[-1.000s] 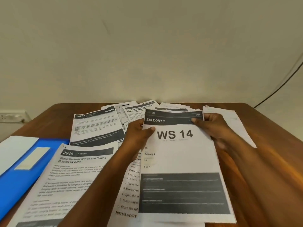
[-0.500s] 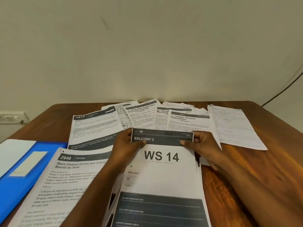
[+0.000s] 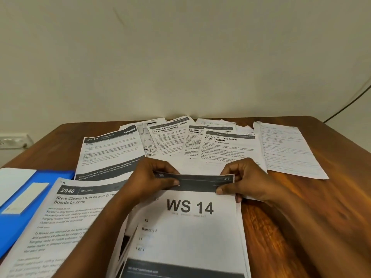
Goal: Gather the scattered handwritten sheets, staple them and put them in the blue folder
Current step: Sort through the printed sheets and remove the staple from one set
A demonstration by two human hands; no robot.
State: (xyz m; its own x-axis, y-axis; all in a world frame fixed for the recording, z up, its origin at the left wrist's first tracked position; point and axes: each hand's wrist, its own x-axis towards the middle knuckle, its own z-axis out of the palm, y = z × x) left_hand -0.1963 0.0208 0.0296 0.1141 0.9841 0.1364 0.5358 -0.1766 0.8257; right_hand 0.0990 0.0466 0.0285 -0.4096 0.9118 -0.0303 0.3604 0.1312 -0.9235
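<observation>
A printed sheet marked "WS 14" (image 3: 190,223) lies in front of me on top of other sheets. My left hand (image 3: 149,180) pinches its top left corner and my right hand (image 3: 244,179) pinches its top right corner. A handwritten sheet (image 3: 289,150) lies at the far right of the wooden table (image 3: 301,227). More handwritten paper (image 3: 212,123) peeks out behind the printed pages at the back. The blue folder (image 3: 22,219) lies at the left edge, partly under a printed page. No stapler is in view.
Several printed pages fan across the table: "2946 Kitchen" (image 3: 66,223) at the left, "3414" (image 3: 110,155) behind it, "Shoe Rack Organization" (image 3: 170,137) and "Curtain Tie-back" (image 3: 226,149) at the back. A wall socket (image 3: 12,140) is at the left, a black cable (image 3: 349,105) at the right.
Both hands have drawn the "WS 14" sheet toward me and lower, uncovering the printed pages and the handwritten sheet behind it.
</observation>
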